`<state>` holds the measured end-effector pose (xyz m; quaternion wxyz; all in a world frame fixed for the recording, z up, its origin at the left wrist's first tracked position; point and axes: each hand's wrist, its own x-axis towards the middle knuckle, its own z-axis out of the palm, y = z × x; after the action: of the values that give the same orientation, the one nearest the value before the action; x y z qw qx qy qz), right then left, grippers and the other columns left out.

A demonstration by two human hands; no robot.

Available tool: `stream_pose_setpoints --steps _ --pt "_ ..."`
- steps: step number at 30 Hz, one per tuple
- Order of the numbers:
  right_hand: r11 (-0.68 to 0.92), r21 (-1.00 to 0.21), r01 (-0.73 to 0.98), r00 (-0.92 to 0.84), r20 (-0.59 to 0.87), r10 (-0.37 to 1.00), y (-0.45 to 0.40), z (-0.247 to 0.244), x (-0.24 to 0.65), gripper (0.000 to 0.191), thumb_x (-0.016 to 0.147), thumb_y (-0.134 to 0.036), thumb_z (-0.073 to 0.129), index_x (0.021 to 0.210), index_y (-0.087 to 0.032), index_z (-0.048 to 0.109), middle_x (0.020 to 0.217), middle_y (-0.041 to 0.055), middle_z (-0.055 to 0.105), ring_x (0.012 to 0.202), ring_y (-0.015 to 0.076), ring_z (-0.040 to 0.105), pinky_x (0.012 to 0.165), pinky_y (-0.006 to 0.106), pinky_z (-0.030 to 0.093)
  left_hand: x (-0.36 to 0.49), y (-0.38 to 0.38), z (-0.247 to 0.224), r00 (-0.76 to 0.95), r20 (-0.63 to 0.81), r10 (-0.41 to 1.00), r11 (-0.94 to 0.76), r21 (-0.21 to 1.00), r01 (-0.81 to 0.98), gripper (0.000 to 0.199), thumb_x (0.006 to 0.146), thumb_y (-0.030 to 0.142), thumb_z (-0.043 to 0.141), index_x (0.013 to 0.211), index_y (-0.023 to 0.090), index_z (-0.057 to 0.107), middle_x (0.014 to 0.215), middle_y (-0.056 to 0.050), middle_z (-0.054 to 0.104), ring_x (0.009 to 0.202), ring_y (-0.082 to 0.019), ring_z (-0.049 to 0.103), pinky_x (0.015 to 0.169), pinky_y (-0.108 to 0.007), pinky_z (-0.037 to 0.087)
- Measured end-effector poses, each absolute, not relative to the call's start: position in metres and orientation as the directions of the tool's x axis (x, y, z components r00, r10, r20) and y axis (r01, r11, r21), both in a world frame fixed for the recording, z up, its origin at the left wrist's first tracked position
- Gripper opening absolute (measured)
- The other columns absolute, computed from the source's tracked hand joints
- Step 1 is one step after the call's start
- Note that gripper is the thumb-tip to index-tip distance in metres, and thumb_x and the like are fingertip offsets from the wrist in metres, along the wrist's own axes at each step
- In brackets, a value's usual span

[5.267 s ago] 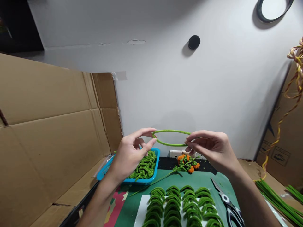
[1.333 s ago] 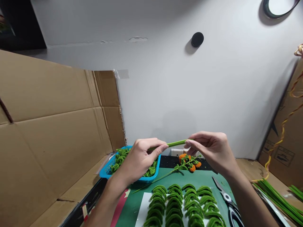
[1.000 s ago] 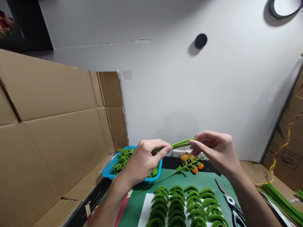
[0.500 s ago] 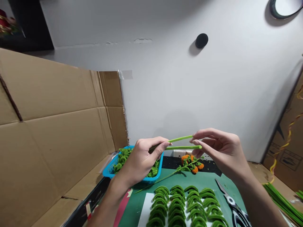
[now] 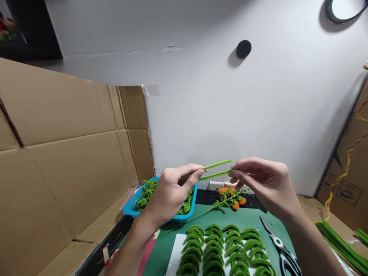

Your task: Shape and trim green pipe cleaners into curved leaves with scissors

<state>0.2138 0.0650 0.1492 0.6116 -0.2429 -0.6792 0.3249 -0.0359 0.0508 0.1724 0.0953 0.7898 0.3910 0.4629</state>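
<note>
My left hand [image 5: 178,188] pinches a light green pipe cleaner [image 5: 217,164], bent so that two lengths stick out to the right between thumb and fingers. The tip of the lower length sits between the thumb and fingertips of my right hand [image 5: 263,180]; the upper end is free. Beneath my hands, several curled green pipe-cleaner pieces [image 5: 212,251] lie in rows on a white sheet [image 5: 176,253]. Behind my left hand stands a blue basket [image 5: 132,210] with more twisted green pieces. A stem with orange pipe-cleaner flowers [image 5: 235,205] lies beyond the rows.
Scissors [image 5: 277,242] lie on the green mat [image 5: 207,221] at the right. A bundle of straight green pipe cleaners [image 5: 342,245] rests further right. Cardboard panels [image 5: 71,168] stand at the left, with a white wall [image 5: 230,107] behind and a power strip [image 5: 214,186] at its foot.
My right fingertips have come onto the end of the lower length, which has risen slightly. The upper length's tip now stands free of my right hand.
</note>
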Motion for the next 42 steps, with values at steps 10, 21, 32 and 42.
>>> stream_pose_setpoints --steps 10,21,32,42 --pt "0.588 -0.784 -0.202 -0.145 0.617 0.773 0.065 0.152 0.211 0.021 0.087 -0.036 0.086 0.093 -0.017 0.08 0.076 0.0073 0.079 0.063 0.0196 0.076 0.058 0.03 0.068 -0.04 0.043 0.178 0.282 0.555 0.783 -0.621 0.665 0.416 0.038 0.102 0.048 0.063 0.108 0.018 0.084 0.091 -0.005 0.079 0.08 -0.016 0.064 0.071 -0.025 0.048" --pt "0.587 -0.781 -0.216 -0.162 0.621 0.767 0.065 0.152 0.205 0.024 0.083 -0.038 0.089 0.092 -0.017 0.08 0.069 0.0061 0.078 0.057 0.02 0.075 0.055 0.032 0.068 -0.035 0.043 0.182 0.342 0.494 0.799 -0.6 0.637 0.484 0.039 0.105 0.045 0.058 0.089 0.016 0.078 0.086 -0.002 0.071 0.077 -0.014 0.056 0.067 -0.023 0.042" --pt "0.591 -0.786 -0.184 -0.142 0.616 0.775 0.066 0.151 0.208 0.023 0.087 -0.04 0.086 0.091 -0.018 0.08 0.07 0.0062 0.078 0.059 0.0197 0.075 0.057 0.031 0.068 -0.04 0.045 0.182 0.372 0.37 0.851 -0.519 0.696 0.495 0.045 0.103 0.054 0.057 0.094 0.016 0.08 0.074 -0.001 0.061 0.069 -0.013 0.05 0.058 -0.022 0.038" --pt "0.634 -0.758 -0.153 0.04 0.636 0.77 0.071 0.154 0.221 0.026 0.086 -0.044 0.086 0.09 -0.019 0.08 0.07 0.0061 0.078 0.056 0.0208 0.075 0.056 0.035 0.069 -0.046 0.057 0.177 0.174 0.438 0.882 -0.468 0.855 0.224 0.052 0.102 0.06 0.055 0.116 0.014 0.075 0.073 -0.001 0.058 0.051 -0.008 0.046 0.041 -0.018 0.031"
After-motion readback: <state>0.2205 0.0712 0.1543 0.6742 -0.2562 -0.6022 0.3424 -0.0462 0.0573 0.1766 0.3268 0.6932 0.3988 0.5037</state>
